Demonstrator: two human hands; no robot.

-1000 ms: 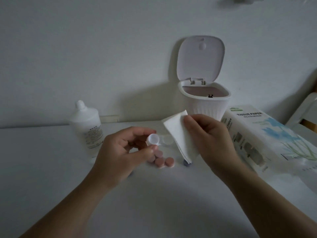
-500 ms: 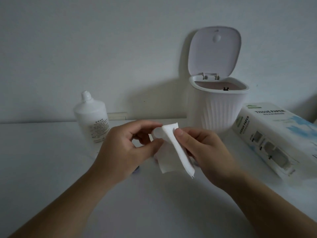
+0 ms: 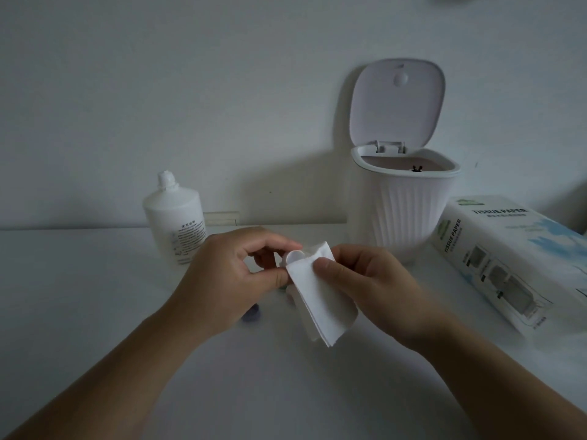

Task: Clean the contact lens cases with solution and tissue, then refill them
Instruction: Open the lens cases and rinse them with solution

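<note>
Left hand (image 3: 232, 277) pinching small white lens case (image 3: 293, 257) between thumb and curled fingers, held above table (image 3: 95, 296). Right hand (image 3: 368, 287) gripping folded tissue (image 3: 317, 300), thumb pressing it against case rim; tissue hanging down below case. Case in front of and left of trash bin (image 3: 403, 214) (lid up, ribbed wall). Solution bottle (image 3: 174, 217) upright, well left of bin, cap off. Tissue paper box (image 3: 508, 262) just right of bin. Small dark cap (image 3: 252, 313) on table, left of bin, partly hidden under left hand.
</note>
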